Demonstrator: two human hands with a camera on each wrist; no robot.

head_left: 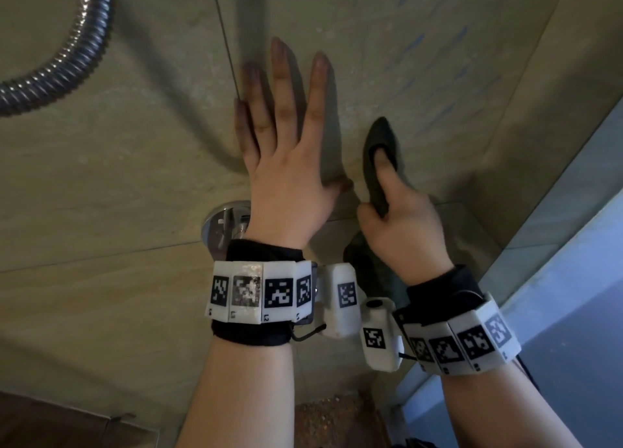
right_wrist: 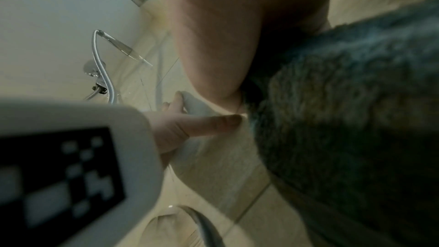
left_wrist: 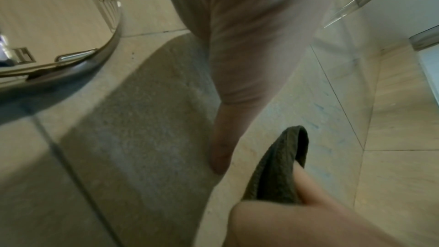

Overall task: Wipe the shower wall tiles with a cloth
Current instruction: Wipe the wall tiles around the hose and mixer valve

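- Beige wall tiles (head_left: pixel 128 164) fill the shower, with thin grout lines between them and faint blue streaks toward the upper right.
- Left-hand fingers (head_left: pixel 281 76) are straight and spread apart, their tips pointing up the wall; the thumb sticks out sideways toward the other hand.
- Behind them, the left hand (head_left: pixel 286 164) lies flat with its palm against the tile, just above a round chrome fitting (head_left: pixel 219 225).
- Right-hand fingers are curled out of sight behind a dark cloth (head_left: pixel 381 157), and the thumb presses on its front, so the cloth is pinched between them.
- Just beside the left hand, the right hand (head_left: pixel 401 225) holds the cloth up against the wall; one end pokes up past the thumb and the rest hangs down below the palm.
- Both wrists carry black bands with white blocks printed in black-and-white square patterns.
- At the upper left a ribbed metal shower hose (head_left: pixel 67 60) curves across the tile; a pale blue panel runs down the right edge.
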